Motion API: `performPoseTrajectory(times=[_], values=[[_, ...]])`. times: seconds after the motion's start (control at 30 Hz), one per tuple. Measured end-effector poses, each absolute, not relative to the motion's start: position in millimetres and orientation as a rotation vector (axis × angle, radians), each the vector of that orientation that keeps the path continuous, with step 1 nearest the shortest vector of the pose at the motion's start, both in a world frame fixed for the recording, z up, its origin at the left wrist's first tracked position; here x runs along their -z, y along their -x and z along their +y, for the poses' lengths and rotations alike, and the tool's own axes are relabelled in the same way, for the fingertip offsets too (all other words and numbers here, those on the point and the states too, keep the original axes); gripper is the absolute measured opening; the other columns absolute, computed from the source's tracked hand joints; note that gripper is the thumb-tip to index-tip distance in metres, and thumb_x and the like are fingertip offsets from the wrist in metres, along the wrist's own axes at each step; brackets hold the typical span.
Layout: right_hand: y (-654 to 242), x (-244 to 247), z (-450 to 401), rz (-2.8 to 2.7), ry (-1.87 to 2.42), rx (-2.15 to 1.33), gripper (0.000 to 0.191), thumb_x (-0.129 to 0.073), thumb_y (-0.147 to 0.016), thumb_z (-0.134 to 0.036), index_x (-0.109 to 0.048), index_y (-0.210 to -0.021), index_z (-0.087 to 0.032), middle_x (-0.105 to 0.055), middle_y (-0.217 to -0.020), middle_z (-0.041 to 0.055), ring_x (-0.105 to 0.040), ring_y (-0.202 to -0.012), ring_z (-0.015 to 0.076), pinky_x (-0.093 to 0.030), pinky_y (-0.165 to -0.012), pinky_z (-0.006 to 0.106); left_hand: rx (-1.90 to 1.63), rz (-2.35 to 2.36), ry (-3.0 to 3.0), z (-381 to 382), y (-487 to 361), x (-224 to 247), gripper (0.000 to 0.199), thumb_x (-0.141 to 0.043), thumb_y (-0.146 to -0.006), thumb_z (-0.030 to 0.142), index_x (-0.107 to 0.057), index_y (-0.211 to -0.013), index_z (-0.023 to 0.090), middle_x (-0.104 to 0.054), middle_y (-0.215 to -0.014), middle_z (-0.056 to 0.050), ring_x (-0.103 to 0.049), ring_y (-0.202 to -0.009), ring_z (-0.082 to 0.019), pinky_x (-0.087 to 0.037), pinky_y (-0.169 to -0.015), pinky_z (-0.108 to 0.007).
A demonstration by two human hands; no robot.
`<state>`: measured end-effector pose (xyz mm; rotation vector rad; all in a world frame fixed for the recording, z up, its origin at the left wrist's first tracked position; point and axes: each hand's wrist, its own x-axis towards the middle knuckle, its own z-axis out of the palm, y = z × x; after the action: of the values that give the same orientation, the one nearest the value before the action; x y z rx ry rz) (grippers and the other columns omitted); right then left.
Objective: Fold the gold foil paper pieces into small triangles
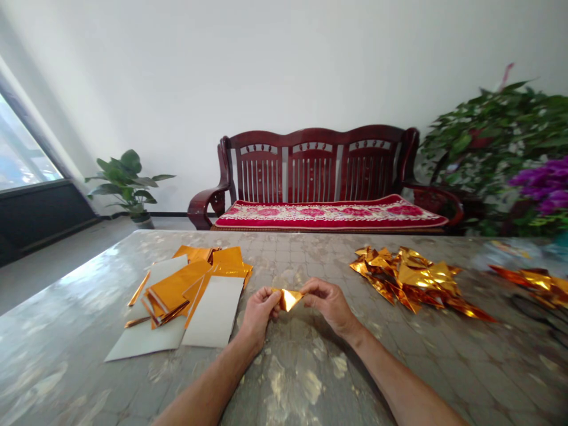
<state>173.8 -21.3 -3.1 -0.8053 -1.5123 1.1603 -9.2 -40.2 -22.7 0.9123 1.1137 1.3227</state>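
Observation:
Between my two hands, just above the table, is a small piece of shiny gold foil paper [290, 299], folded to a pointed shape. My left hand [261, 310] pinches its left end between thumb and fingers. With thumb and fingertips, my right hand [327, 303] grips the pointed right end. To the left lies a loose stack of gold foil sheets [177, 287], some with the pale backing up, such as a white sheet [213, 310]. A heap of folded gold foil pieces [412, 275] sits to the right of my right hand.
The table [284, 378] has a patterned, glossy cover. More gold foil [539, 284], a dark thin object and clear plastic [510, 251] lie at the far right. Beyond the table stands a wooden bench [313, 171]; potted plants [128, 183] flank it.

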Motion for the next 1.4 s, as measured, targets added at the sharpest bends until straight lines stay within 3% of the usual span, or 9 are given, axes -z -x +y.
performPoseTrajectory(times=[0.2,0.37,0.57,0.8,1.0,1.27,1.4], values=[[-174.8,2.2,-23.6,-1.467,0.852,-1.227,0.023,-0.073,-0.071,-0.040,-0.067,-0.075,-0.018,-0.063,-0.067,-0.0008,-0.057,-0.061,0.0137,-0.047,-0.059,0.026,-1.354,1.117,-0.911,-40.2,8.8,26.2,0.038,-0.077,-0.066,0.047,-0.055,-0.067,0.017,-0.056,-0.053,0.005,-0.042,-0.044,-0.006,-0.030,-0.046,-0.018],[-172.9,2.1,-24.7,-1.364,0.909,-1.242,0.022,-0.073,-0.066,-0.035,-0.064,-0.078,-0.019,-0.063,-0.062,-0.0020,-0.057,-0.056,0.0135,-0.048,-0.057,0.026,-1.469,1.073,-1.021,-41.6,9.5,28.0,0.031,-0.075,-0.071,0.043,-0.059,-0.074,0.017,-0.057,-0.058,0.005,-0.046,-0.051,-0.007,-0.034,-0.052,-0.018],[-175.1,4.5,-21.2,-1.379,0.953,-1.287,0.030,-0.071,-0.065,-0.030,-0.071,-0.091,-0.016,-0.063,-0.063,-0.0032,-0.053,-0.054,0.0110,-0.044,-0.055,0.024,-1.520,1.106,-1.127,-39.2,11.5,28.0,0.024,-0.073,-0.072,0.037,-0.060,-0.072,0.017,-0.057,-0.059,0.005,-0.048,-0.055,-0.008,-0.037,-0.056,-0.019],[-176.0,10.8,-17.5,-1.429,1.067,-1.304,0.018,-0.068,-0.066,-0.031,-0.070,-0.075,-0.015,-0.059,-0.052,-0.0040,-0.048,-0.048,0.0104,-0.037,-0.052,0.024,-1.459,1.148,-1.078,-34.8,14.8,30.0,0.024,-0.076,-0.068,0.034,-0.060,-0.074,0.016,-0.061,-0.060,0.004,-0.055,-0.054,-0.009,-0.041,-0.054,-0.019],[-178.6,19.3,-13.4,-1.567,1.192,-1.081,0.014,-0.059,-0.069,-0.029,-0.066,-0.072,-0.018,-0.052,-0.050,-0.0050,-0.044,-0.047,0.0111,-0.032,-0.048,0.023,-1.381,1.107,-1.029,-36.4,9.9,27.6,0.035,-0.080,-0.062,0.040,-0.057,-0.074,0.016,-0.064,-0.060,0.003,-0.060,-0.053,-0.011,-0.046,-0.051,-0.019],[-179.2,26.4,-9.3,-1.707,1.193,-0.924,0.013,-0.060,-0.073,-0.031,-0.063,-0.073,-0.019,-0.060,-0.066,-0.0017,-0.053,-0.064,0.0143,-0.040,-0.061,0.025,-1.330,1.118,-1.036,-33.8,12.3,33.0,0.038,-0.078,-0.065,0.045,-0.053,-0.074,0.017,-0.067,-0.057,0.001,-0.057,-0.045,-0.009,-0.045,-0.049,-0.017],[-178.8,24.4,-10.6,-1.773,1.192,-0.854,0.011,-0.059,-0.074,-0.028,-0.062,-0.069,-0.019,-0.060,-0.065,-0.0019,-0.052,-0.063,0.0142,-0.039,-0.062,0.025,-1.328,1.099,-1.080,-32.8,13.9,35.8,0.039,-0.076,-0.067,0.047,-0.050,-0.073,0.018,-0.066,-0.055,0.002,-0.056,-0.045,-0.009,-0.045,-0.050,-0.018]])
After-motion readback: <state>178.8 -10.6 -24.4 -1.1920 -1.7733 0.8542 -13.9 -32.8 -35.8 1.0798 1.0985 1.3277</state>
